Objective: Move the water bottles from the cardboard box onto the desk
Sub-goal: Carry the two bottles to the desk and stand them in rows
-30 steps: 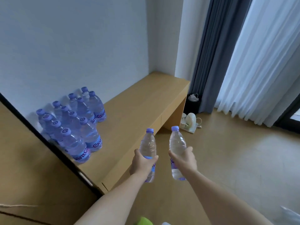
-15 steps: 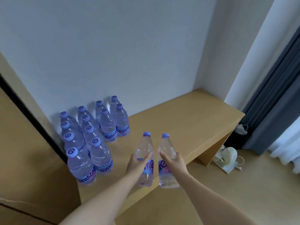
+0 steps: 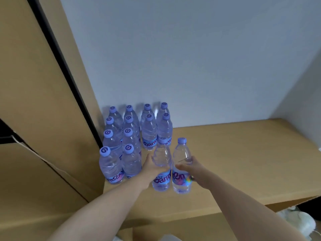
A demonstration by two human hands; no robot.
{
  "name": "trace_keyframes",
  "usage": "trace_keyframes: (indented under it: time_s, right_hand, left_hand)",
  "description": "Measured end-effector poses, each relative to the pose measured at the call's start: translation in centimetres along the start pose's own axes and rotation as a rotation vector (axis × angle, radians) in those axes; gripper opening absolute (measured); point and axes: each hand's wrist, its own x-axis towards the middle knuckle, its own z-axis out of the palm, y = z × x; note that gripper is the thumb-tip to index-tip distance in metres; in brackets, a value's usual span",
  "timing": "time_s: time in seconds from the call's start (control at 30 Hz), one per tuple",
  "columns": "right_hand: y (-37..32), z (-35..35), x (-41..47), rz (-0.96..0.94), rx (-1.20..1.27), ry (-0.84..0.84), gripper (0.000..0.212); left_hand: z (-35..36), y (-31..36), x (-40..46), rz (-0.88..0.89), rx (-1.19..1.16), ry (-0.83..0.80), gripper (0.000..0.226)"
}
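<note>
Gripping one clear plastic purple-capped water bottle [image 3: 161, 164] in left hand [image 3: 152, 168] and another [image 3: 181, 166] in right hand [image 3: 192, 166], person held both upright over light wooden desk [image 3: 243, 153], right of twelve bottles [image 3: 132, 136] already placed; box unseen.

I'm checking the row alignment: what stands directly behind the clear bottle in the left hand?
Behind the clear plastic bottle that the left hand grips stand purple-capped water bottles, two columns by the grey wall. It covers part of the nearest label; their bases show only partly.
</note>
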Motion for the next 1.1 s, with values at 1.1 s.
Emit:
trace_keyframes:
  time_s: [1.1]
  right_hand:
    - [-3.6,0.4,7.3,-0.223,-0.294,0.000,0.052]
  left_hand:
    - [4.3,0.0,3.1,-0.159,-0.292,0.484,0.039]
